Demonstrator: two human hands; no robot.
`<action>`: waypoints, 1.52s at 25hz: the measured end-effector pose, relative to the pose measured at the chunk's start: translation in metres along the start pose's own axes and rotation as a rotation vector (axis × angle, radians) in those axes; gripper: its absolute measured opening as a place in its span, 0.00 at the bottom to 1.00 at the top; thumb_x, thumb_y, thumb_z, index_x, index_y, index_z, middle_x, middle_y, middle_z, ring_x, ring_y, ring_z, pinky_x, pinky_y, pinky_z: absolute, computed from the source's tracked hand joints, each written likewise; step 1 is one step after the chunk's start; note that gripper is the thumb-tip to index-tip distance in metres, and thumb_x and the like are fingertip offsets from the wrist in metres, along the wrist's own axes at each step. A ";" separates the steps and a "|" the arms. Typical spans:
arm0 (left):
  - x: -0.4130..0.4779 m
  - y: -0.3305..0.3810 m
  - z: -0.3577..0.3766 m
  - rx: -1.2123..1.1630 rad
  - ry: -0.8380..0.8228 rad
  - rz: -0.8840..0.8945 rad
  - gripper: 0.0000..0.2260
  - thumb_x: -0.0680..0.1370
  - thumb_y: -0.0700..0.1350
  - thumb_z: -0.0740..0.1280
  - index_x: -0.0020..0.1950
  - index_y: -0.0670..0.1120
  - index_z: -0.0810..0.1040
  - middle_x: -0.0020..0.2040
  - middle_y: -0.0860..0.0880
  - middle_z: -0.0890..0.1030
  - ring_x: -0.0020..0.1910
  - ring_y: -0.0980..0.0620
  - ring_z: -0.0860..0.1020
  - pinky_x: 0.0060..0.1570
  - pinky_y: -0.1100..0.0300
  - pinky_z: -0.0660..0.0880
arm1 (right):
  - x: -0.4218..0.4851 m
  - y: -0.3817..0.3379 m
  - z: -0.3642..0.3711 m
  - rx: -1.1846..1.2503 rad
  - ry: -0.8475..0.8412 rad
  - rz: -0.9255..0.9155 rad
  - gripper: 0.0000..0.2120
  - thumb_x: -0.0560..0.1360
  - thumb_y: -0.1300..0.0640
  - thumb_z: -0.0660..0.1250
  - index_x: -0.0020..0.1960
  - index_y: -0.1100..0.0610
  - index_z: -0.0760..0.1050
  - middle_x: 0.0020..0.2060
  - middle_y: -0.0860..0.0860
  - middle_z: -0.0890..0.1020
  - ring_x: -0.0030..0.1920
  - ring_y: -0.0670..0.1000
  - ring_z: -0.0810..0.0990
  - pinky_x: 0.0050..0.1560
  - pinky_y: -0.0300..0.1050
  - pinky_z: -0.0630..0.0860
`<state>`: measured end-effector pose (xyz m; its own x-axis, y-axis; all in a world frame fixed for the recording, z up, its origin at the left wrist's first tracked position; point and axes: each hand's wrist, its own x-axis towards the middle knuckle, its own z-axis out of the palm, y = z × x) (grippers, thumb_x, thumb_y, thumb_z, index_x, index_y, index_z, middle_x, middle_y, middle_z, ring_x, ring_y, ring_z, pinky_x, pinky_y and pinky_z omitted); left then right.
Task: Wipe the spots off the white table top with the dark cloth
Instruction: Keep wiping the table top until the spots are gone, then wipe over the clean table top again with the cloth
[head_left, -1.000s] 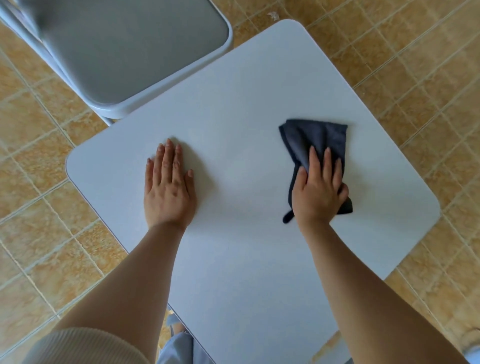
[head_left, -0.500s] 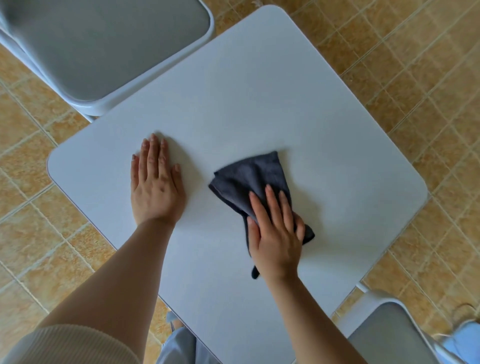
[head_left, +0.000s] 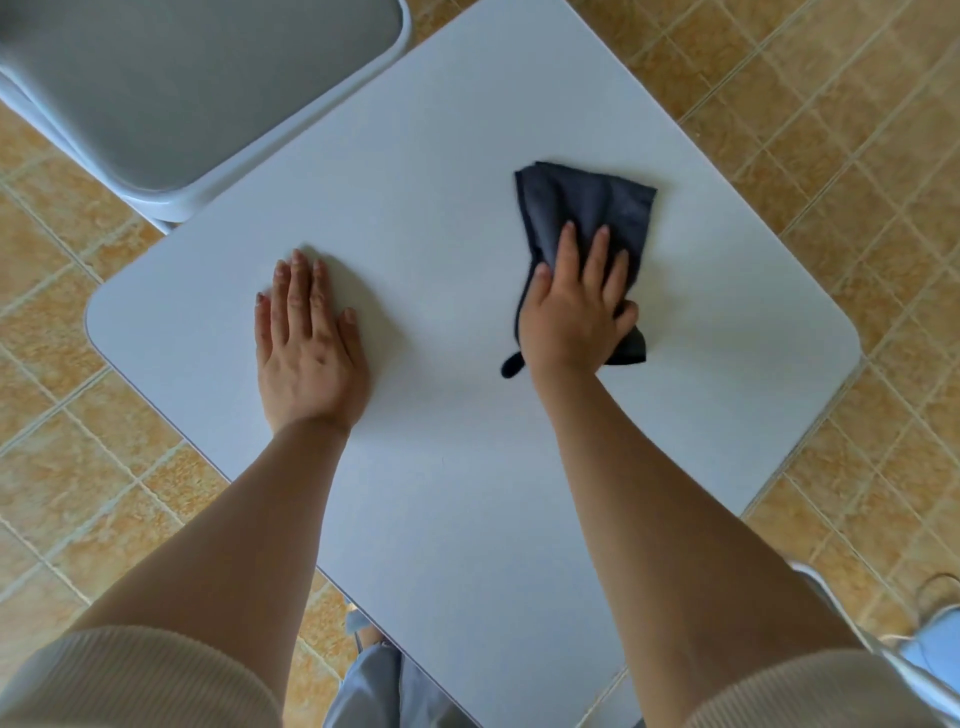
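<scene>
Surface (head_left: 467, 130): plain white, faint blue-grey cast. Cloth (head_left: 587, 208): solid dark navy-charcoal, slightly lighter on folds. Seat (head_left: 182, 78): flat mid grey. Frame (head_left: 171, 205): pale grey-white. Floor (head_left: 831, 156): tan-orange tiles, mottled lighter and darker, with cream grout lines in grid. Sleeve (head_left: 130, 680): beige, fine ribbed stripes. Trousers (head_left: 369, 686): plain light blue-grey.

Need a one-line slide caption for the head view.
Wiping pass: right hand presses the dark cloth on the white table top; left hand lies flat on it.
</scene>
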<state>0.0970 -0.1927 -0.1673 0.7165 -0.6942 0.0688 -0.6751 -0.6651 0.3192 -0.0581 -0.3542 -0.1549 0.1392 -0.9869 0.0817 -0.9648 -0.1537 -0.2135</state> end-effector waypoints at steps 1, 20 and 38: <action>0.000 0.000 0.000 0.004 0.004 0.003 0.24 0.83 0.47 0.51 0.78 0.40 0.56 0.79 0.43 0.57 0.78 0.47 0.52 0.76 0.55 0.44 | -0.011 -0.006 0.001 0.006 0.039 -0.073 0.22 0.82 0.46 0.57 0.75 0.45 0.68 0.76 0.52 0.67 0.76 0.57 0.66 0.63 0.59 0.66; -0.049 0.079 0.004 -0.105 -0.116 0.201 0.27 0.82 0.53 0.45 0.78 0.40 0.54 0.79 0.44 0.55 0.78 0.48 0.51 0.77 0.53 0.43 | -0.130 0.086 -0.036 -0.037 0.025 -0.035 0.19 0.84 0.48 0.57 0.74 0.44 0.68 0.76 0.49 0.68 0.75 0.54 0.68 0.62 0.56 0.69; -0.067 0.102 0.022 -0.007 -0.113 0.233 0.25 0.83 0.49 0.50 0.78 0.41 0.55 0.79 0.45 0.55 0.78 0.47 0.52 0.77 0.52 0.44 | -0.045 0.101 -0.035 -0.054 0.014 0.073 0.21 0.82 0.47 0.57 0.74 0.46 0.69 0.76 0.51 0.69 0.74 0.57 0.68 0.61 0.58 0.69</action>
<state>-0.0238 -0.2205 -0.1599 0.5175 -0.8550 0.0349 -0.8179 -0.4822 0.3139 -0.1699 -0.3236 -0.1463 0.0654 -0.9945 0.0813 -0.9829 -0.0782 -0.1669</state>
